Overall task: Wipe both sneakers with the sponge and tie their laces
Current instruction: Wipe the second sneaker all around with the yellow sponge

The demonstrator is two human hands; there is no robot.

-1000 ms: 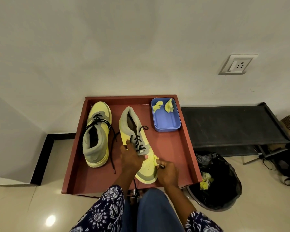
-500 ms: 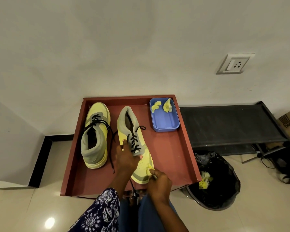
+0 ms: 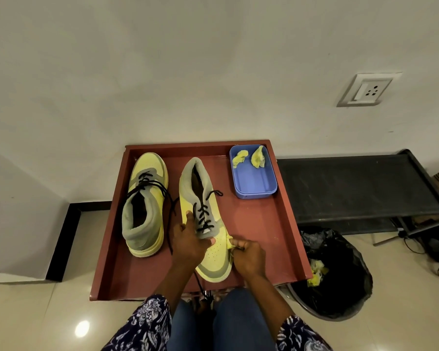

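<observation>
Nearest the camera, the right hand [image 3: 247, 255] pinches a small yellow sponge [image 3: 229, 242] between curled fingers [image 3: 240, 245] and presses it against the outer edge of the near sneaker [image 3: 208, 224], at the toe box. Just to the left of those fingers, the left hand [image 3: 188, 240] grips the same sneaker across its midfoot, thumb on the toe side and fingers wrapped over the lace area, steadying it on the red bench [image 3: 264, 231]. The step in hand appears to be wiping of this sneaker's forefoot; how much of its surface is already wiped cannot be told. Its black laces [image 3: 203, 216] run loose through the eyelets, one end lying free beyond the fingers and another trailing toward the person's knees, so tying is not yet done. Farther out and to the left of the left hand, the second sneaker [image 3: 145, 203] stands on the bench, apart from both hands, its laces also untied and spread over its sides; whether it has been wiped is not evident. Beyond the right hand, a blue tray [image 3: 254, 183] holds two yellow scraps [image 3: 249, 158]. Remaining work, judged from this state: finish wiping, then tie both pairs of laces.
</observation>
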